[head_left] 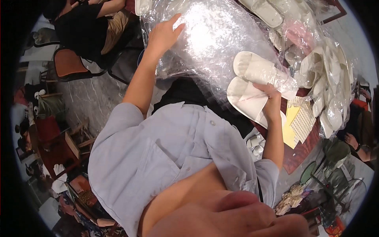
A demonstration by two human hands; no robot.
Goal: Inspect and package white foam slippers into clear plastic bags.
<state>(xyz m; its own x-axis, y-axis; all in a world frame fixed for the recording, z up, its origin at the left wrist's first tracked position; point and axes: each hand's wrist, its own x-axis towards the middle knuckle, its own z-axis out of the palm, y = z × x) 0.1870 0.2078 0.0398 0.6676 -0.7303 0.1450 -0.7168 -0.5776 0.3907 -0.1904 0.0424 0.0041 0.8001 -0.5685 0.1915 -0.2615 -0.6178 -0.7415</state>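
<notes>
My left hand [162,37] rests at the left side of a sheet of clear plastic film [201,35], its fingers stretched out and holding nothing. On the right, my right hand [271,100] is closed around the near white slipper [244,96], at its strap. A second white slipper [254,67] lies just beyond it, toe to the left like the first. Its far end seems to sit under or against the shiny film; I cannot tell which.
White slippers in clear bags [327,79] are heaped at the right. Yellow and white sticker sheets [298,122] lie on the dark red tabletop [297,158]. Another slipper [266,12] is at the far edge. A person in black [81,31] sits at the far left, beside an orange-backed chair [73,63].
</notes>
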